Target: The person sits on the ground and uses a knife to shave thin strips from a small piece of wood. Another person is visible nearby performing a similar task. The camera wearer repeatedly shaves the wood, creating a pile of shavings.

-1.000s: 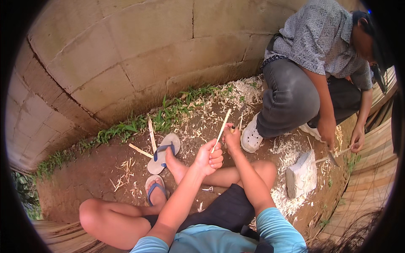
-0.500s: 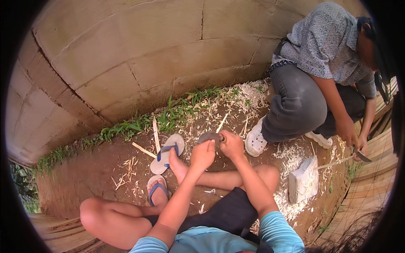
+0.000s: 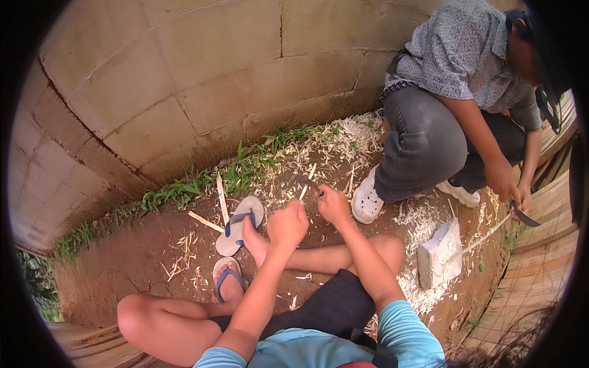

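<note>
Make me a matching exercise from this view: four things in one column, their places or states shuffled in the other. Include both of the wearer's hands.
Things
1. Left hand
2. Right hand
3. White shoes
4. Pale block

Places or states
A. Worn by the other person
B. Gripping a knife
C. Among shavings on the ground
D. Closed around a thin pale stick

Pairs: 1-D, 2-B, 3-A, 4-C

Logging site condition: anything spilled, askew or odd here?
Wood shavings litter the ground, thick near the wall and around the pale block: loose debris. Also, the farther sandal looks askew: much of its sole shows bare, the foot over one edge.
</note>
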A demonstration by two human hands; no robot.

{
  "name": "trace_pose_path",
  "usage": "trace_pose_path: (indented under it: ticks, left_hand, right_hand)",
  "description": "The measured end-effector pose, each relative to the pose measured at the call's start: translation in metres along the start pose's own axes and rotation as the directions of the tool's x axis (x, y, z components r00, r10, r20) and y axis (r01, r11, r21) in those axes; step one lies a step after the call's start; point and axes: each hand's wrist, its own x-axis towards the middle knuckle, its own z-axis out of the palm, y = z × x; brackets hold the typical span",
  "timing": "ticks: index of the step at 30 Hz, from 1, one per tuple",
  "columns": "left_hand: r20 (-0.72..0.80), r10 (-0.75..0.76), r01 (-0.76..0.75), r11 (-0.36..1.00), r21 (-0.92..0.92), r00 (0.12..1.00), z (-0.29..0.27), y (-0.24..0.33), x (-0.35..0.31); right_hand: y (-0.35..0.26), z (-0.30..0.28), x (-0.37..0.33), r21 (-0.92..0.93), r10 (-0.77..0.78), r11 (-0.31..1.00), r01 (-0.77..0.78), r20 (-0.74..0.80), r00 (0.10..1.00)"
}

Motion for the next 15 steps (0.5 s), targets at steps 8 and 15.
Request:
trace_pose_path:
  ticks: [8,15]
  left_hand:
    - [-0.077,0.055,-0.048,0.995,0.091,0.995,0.009,-0.005,0.004]
    - [-0.071,0.072,-0.066,0.994,0.085,0.995,0.010,-0.012,0.002]
  right_hand:
    - [-0.011,-0.004,-0.005,0.016,-0.085,0.996,0.085,-0.018,0.996]
    - [-0.001,0.001,-0.005,-0.098,-0.066,0.993,0.060,-0.068,0.996]
